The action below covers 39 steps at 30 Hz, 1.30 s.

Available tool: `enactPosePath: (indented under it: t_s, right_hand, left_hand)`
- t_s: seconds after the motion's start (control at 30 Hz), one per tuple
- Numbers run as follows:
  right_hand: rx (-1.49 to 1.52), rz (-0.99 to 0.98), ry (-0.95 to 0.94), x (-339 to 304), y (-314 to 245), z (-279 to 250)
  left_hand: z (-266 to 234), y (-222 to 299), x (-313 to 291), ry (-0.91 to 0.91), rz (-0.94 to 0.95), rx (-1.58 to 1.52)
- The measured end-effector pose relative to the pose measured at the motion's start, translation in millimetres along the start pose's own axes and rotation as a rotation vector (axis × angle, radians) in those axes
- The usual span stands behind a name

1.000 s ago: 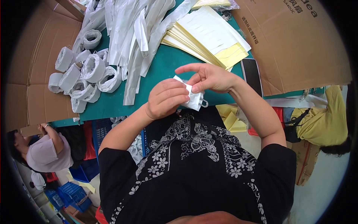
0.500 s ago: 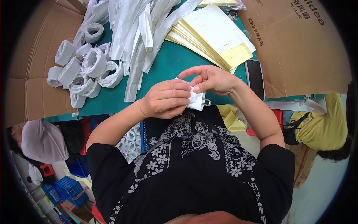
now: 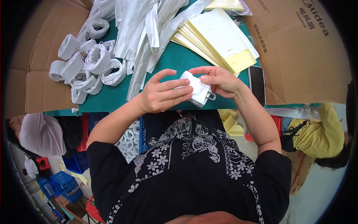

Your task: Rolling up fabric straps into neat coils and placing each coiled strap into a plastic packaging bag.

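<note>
White, crumpled stuff shows more plainly between the two hands now: half a second ago the left hand (image 3: 160, 95) covers much of the small white bundle (image 3: 197, 90), and now its index finger has lifted away from it while the next fingers lie nearly straight along its side. Its thumb is hidden from me, so I can't tell whether that hand grips. The right hand (image 3: 225, 82) holds the bundle between thumb and bent index finger, that finger set along its upper edge. A metal loop (image 3: 211, 96) pokes out at the bundle's right end, as before. All this is held up by the near edge of the green table (image 3: 175, 61), where the white rolls (image 3: 97, 59) remain heaped on the left.
</note>
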State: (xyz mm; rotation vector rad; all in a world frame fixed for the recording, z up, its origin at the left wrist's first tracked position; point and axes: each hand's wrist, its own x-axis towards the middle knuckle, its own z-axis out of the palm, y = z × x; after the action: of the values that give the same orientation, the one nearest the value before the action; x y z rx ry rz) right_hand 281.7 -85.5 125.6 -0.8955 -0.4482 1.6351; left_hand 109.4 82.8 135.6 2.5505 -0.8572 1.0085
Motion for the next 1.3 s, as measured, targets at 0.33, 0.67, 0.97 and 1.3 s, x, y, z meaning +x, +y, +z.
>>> enactPosePath:
  t_s: [0.33, 0.67, 0.97, 1.3]
  right_hand:
    - [-0.072, -0.168, 0.194, 8, 7, 45]
    - [-1.187, -0.515, -0.087, 32, 1, 103]
    - [-0.768, -1.025, 0.515, 75, -11, 77]
    - [-0.957, -0.538, 0.755, 106, 2, -17]
  left_hand:
    - [-12, 14, -5, 0.082, -0.313, 0.058]
    - [-66, 38, -25, -0.121, -0.750, -0.363]
    - [-145, -77, -45, -0.136, -0.652, 0.530]
    - [-132, -206, -93, -0.271, -0.912, 0.705]
